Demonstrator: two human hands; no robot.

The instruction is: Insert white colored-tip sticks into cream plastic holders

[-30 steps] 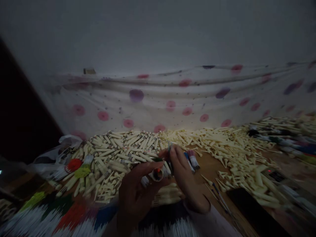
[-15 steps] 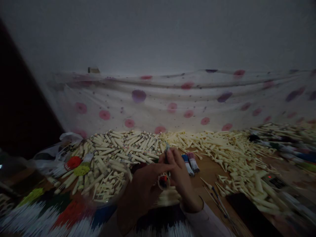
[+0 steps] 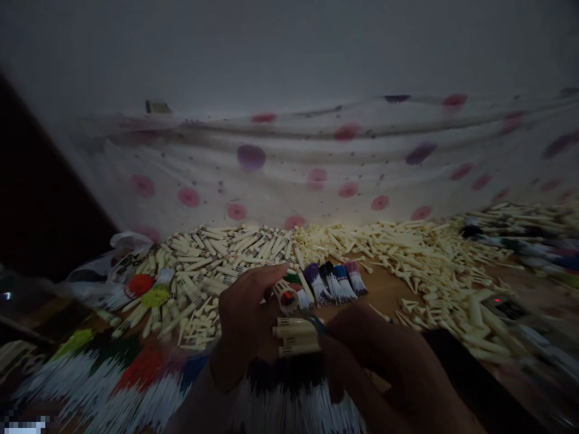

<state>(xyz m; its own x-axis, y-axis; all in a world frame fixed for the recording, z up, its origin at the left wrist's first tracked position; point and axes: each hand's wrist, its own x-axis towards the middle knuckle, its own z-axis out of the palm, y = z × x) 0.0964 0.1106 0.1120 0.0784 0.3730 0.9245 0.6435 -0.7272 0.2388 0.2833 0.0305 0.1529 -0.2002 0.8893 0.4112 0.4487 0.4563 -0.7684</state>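
My left hand (image 3: 246, 319) is closed around a cream slotted pen barrel (image 3: 286, 298). The barrel's open end faces me, with something orange-red inside. My right hand (image 3: 384, 361) is close to me at the lower right, fingers pinched on a thin blue-grey piece (image 3: 316, 322) whose kind I cannot make out. That piece arches toward the barrel's mouth; I cannot tell whether they touch. Just below lie several more cream slotted barrels (image 3: 296, 330). Nearer to me is a bundle of thin white sticks with black ends (image 3: 298, 386).
Behind my hands stand small bundles of white sticks with purple ends (image 3: 319, 286) and pink ends (image 3: 355, 277). Heaps of cream barrels (image 3: 226, 253) and cream pointed parts (image 3: 407, 259) line the patterned sheet (image 3: 289, 163). A dark flat object (image 3: 470, 374) lies at right.
My right hand has moved away from the left hand, down and toward me, bringing the blue-grey piece to the barrel's open end. The left hand still holds the barrel, slightly higher.
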